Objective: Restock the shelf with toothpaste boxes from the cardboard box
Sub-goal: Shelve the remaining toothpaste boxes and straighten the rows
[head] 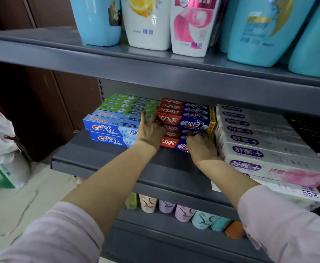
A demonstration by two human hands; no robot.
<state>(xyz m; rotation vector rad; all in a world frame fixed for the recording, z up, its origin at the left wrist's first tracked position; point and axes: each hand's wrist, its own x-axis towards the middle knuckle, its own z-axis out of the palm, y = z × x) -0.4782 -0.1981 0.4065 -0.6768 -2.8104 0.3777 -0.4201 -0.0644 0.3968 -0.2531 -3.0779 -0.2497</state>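
Grey metal shelf (pixel 106 164) fills the view. Left hand (pixel 150 130), fingers spread straight, presses the left end of the red-and-blue toothpaste boxes (pixel 185 121), likely squaring the stack between blue boxes (pixel 108 130) and white ones (pixel 260 149). Right hand (pixel 201 147) curls under the stack's front, seemingly steadying it. Cardboard box unseen.

On the grey shelf (pixel 106 164), both hands reached the stack of red and blue toothpaste boxes (pixel 185 118). The left hand (pixel 150 130) pressed its left end, beside the Crest boxes (pixel 108 130). The right hand (pixel 202 147) gripped its lower front, next to the white boxes (pixel 260 141).
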